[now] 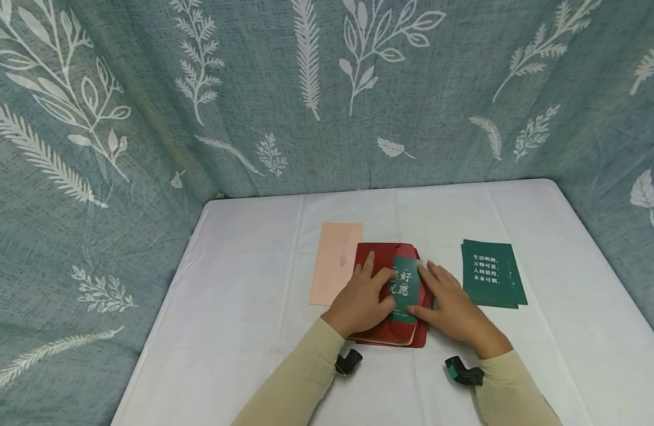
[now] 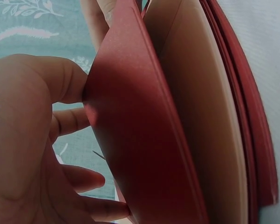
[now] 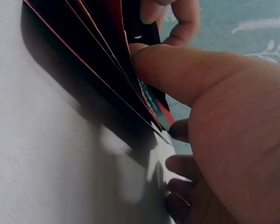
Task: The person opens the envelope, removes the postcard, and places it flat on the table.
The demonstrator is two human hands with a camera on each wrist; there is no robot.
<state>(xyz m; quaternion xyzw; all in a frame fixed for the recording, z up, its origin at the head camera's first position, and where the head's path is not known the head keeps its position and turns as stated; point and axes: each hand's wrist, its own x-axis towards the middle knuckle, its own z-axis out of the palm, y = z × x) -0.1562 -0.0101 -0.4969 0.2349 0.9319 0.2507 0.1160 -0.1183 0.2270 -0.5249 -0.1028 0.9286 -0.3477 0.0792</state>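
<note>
A stack of red envelopes (image 1: 382,330) lies at the middle of the white table, with a green card (image 1: 404,299) bearing white characters on the top one. My left hand (image 1: 360,303) lies over the top envelope. In the left wrist view, its thumb and forefinger pinch the edge of a red panel (image 2: 135,102), which stands away from a pale inner layer. From the right, my right hand (image 1: 454,306) holds the card's right edge between thumb and fingers. The right wrist view shows the thumb (image 3: 177,70) against the red layers; a strip of green card (image 3: 151,100) shows behind it.
A pink envelope (image 1: 329,269) lies left of the stack, partly under it. Further right are two overlapping green cards (image 1: 489,266) with white writing. A patterned blue-green curtain (image 1: 241,89) hangs around the table (image 1: 241,266). Dark devices sit at both wrists.
</note>
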